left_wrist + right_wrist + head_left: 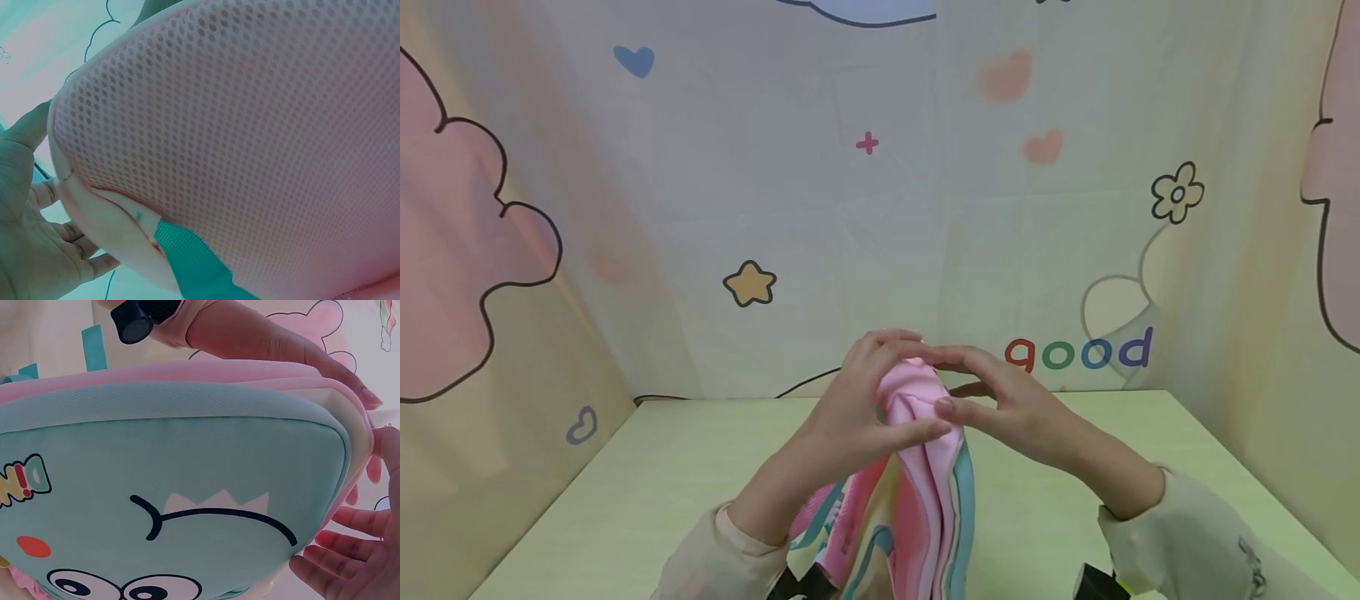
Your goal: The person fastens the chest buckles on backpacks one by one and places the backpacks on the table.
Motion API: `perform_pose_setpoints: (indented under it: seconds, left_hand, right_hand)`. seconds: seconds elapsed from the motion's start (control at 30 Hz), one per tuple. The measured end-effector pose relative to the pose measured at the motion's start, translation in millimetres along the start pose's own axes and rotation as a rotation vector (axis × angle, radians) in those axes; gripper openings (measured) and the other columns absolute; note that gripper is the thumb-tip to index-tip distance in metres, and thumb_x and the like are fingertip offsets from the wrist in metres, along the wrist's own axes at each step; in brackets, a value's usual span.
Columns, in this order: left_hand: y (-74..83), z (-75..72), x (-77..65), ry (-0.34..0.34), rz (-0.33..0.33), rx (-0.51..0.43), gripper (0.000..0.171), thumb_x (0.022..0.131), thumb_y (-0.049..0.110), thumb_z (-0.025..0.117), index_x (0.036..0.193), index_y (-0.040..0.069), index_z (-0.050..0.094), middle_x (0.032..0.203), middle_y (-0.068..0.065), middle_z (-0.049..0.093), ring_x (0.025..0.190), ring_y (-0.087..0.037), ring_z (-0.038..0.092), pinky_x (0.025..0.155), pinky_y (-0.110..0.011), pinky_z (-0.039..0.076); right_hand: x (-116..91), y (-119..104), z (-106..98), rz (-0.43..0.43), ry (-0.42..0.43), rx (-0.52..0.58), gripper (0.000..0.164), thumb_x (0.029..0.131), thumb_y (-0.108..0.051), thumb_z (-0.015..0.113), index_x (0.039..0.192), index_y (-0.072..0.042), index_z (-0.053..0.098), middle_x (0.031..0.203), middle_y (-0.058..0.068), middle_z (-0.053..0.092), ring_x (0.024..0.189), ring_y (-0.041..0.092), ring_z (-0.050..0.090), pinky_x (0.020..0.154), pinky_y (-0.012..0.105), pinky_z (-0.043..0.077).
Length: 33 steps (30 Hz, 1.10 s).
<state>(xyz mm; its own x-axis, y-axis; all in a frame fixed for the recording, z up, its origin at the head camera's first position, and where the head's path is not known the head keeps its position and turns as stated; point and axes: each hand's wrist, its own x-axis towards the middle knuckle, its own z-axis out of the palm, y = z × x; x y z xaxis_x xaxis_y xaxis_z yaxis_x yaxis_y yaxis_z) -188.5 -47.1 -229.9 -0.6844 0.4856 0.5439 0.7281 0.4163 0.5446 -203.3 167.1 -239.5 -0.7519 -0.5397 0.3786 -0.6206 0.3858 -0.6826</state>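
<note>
A child's backpack (931, 508) in pink and teal stands edge-on between both hands. My left hand (857, 417) holds its pink end, fingers over the far side and thumb along the near side. From the right, my right hand (1022, 408) grips the same end with thumb and fingertips. Pink mesh (219, 137) and a teal strap (197, 259) fill the left wrist view, with left fingers at the rim. The right wrist view shows a teal panel (187, 462) with a cartoon face, and right fingertips touching its edge.
A pale table (1060, 500) lies under the backpack. Behind it hangs a printed cloth (820, 208) with hearts, a star and the word "good". Black devices (1097, 583) show near the sleeves at the lower edge.
</note>
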Motion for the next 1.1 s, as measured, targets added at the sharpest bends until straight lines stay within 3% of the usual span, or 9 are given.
perform_pose_setpoints:
  seconds: [0.2, 0.43, 0.63, 0.9, 1.0, 1.1]
  left_hand:
    - [-2.3, -5.8, -5.3, 0.053, 0.031, -0.029, 0.059, 0.080, 0.028, 0.078, 0.131, 0.019, 0.052, 0.145, 0.001, 0.039, 0.136, -0.019, 0.033, 0.103, -0.052, 0.042]
    - [-15.4, -7.3, -15.0, 0.128, 0.071, -0.007, 0.065, 0.080, 0.030, 0.078, 0.136, 0.015, 0.048, 0.145, -0.005, 0.040, 0.137, -0.022, 0.033, 0.102, -0.056, 0.042]
    - [-28.7, -4.0, -34.8, 0.113, 0.029, 0.025, 0.066, 0.081, 0.037, 0.076, 0.137, 0.018, 0.047, 0.144, -0.006, 0.041, 0.135, -0.024, 0.036, 0.098, -0.055, 0.046]
    - [-45.1, 5.8, -60.3, 0.100, 0.000, 0.132, 0.069, 0.079, 0.033, 0.079, 0.137, 0.016, 0.047, 0.141, -0.005, 0.044, 0.130, -0.023, 0.040, 0.094, -0.050, 0.051]
    - [-48.7, 9.0, -68.7, 0.100, -0.049, 0.180, 0.070, 0.078, 0.037, 0.079, 0.136, 0.014, 0.049, 0.139, -0.004, 0.045, 0.128, -0.022, 0.042, 0.091, -0.047, 0.053]
    - [-51.2, 11.3, -76.0, 0.086, -0.145, 0.208, 0.070, 0.077, 0.044, 0.077, 0.134, 0.014, 0.050, 0.138, -0.003, 0.046, 0.127, -0.021, 0.042, 0.088, -0.042, 0.055]
  right_hand:
    - [0, 1, -2, -0.027, 0.016, -0.033, 0.048, 0.094, -0.030, 0.061, 0.137, -0.014, 0.047, 0.144, 0.006, 0.047, 0.123, 0.026, 0.055, 0.096, 0.036, 0.051]
    - [-2, 3, -3, -0.026, 0.026, -0.035, 0.046, 0.093, -0.027, 0.062, 0.136, -0.014, 0.049, 0.147, 0.008, 0.044, 0.126, 0.028, 0.053, 0.095, 0.028, 0.052]
    - [-4, 4, -4, 0.006, 0.022, -0.056, 0.044, 0.093, -0.031, 0.061, 0.134, -0.018, 0.051, 0.148, 0.009, 0.043, 0.124, 0.028, 0.054, 0.089, 0.024, 0.053]
    - [-6, 4, -7, 0.041, 0.031, -0.085, 0.046, 0.091, -0.036, 0.061, 0.134, -0.021, 0.052, 0.149, 0.008, 0.043, 0.116, 0.028, 0.060, 0.081, 0.028, 0.057]
    - [-6, 4, -9, 0.028, 0.033, -0.088, 0.043, 0.092, -0.035, 0.061, 0.132, -0.022, 0.053, 0.149, 0.008, 0.042, 0.118, 0.028, 0.059, 0.082, 0.026, 0.056]
    - [-7, 4, -11, 0.006, 0.036, -0.094, 0.040, 0.092, -0.033, 0.061, 0.130, -0.023, 0.054, 0.150, 0.007, 0.042, 0.122, 0.028, 0.056, 0.085, 0.026, 0.055]
